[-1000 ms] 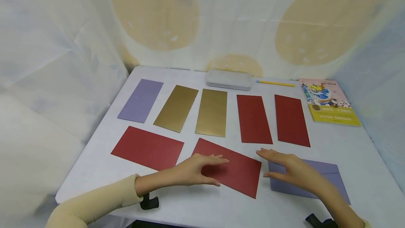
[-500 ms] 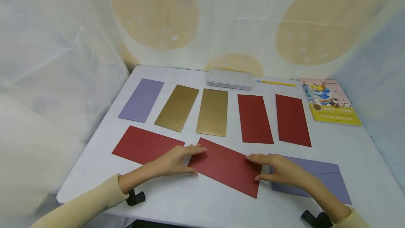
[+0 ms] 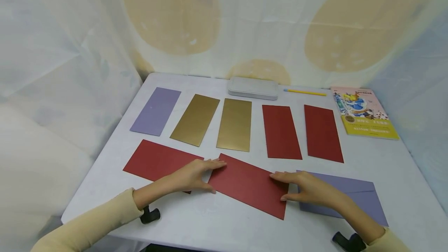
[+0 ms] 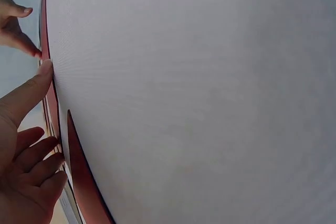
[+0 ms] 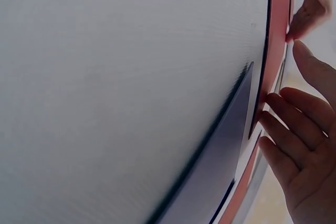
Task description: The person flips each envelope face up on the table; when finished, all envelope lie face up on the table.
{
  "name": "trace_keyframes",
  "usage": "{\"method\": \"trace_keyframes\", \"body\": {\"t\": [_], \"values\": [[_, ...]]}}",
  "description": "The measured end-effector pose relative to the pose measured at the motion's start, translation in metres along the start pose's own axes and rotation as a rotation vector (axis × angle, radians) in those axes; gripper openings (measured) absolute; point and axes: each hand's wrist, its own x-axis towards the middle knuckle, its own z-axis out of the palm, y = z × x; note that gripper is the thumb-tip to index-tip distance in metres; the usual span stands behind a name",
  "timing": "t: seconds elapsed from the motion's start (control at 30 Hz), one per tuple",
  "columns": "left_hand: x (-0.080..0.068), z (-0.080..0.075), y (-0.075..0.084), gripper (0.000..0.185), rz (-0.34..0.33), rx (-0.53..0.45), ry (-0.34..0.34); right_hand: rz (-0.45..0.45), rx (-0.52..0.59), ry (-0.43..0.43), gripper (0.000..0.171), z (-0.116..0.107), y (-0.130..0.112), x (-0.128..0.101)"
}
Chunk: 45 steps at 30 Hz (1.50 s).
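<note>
Left hand [image 3: 190, 175] and right hand [image 3: 308, 189] are touching opposite short ends of the middle red envelope [image 3: 249, 184], fingers nearly straight. Whether either thumb is gripping the edge cannot be told. Right hand is lying over the purple envelope [image 3: 350, 199].

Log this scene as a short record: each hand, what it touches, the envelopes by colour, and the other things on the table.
left hand: fingers straight, at the left end of the middle red envelope
right hand: fingers straight, at that envelope's right end
front row: red envelope, middle red envelope, purple envelope
back row: one purple, two gold, two red
far edge: tin, pencil, book
surface: white table
</note>
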Motion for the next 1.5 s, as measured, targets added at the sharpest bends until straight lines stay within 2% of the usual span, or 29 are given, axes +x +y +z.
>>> {"method": "trace_keyframes", "body": {"t": [0.23,0.43,0.63,0.8,1.03,1.17,1.27,1.5], "values": [[-0.001,-0.001,0.0,0.075,0.003,0.048,-0.003,-0.011,0.002,0.009,0.062,0.001,0.0,-0.001],[-0.002,-0.002,0.002,0.072,0.034,0.117,-0.019,-0.017,0.013,0.003,0.063,0.002,0.001,-0.004],[-0.002,-0.004,0.002,0.07,0.083,0.204,-0.024,-0.006,0.022,-0.006,0.07,0.003,0.0,-0.011],[-0.003,-0.005,0.0,0.066,0.126,0.222,-0.02,0.007,0.011,-0.005,0.076,0.004,-0.007,-0.019],[-0.004,-0.006,-0.003,0.062,0.216,0.243,0.036,-0.031,-0.028,0.029,0.078,0.004,-0.016,-0.027],[-0.005,-0.009,-0.002,0.058,0.191,0.212,0.047,-0.045,-0.032,0.058,0.07,0.002,-0.018,-0.031],[-0.006,-0.013,0.001,0.055,0.135,0.164,0.044,-0.06,-0.015,0.072,0.061,0.0,-0.019,-0.031],[-0.009,-0.022,0.01,0.051,0.032,0.078,0.023,-0.052,0.03,0.041,0.053,-0.007,-0.022,-0.031]]}}
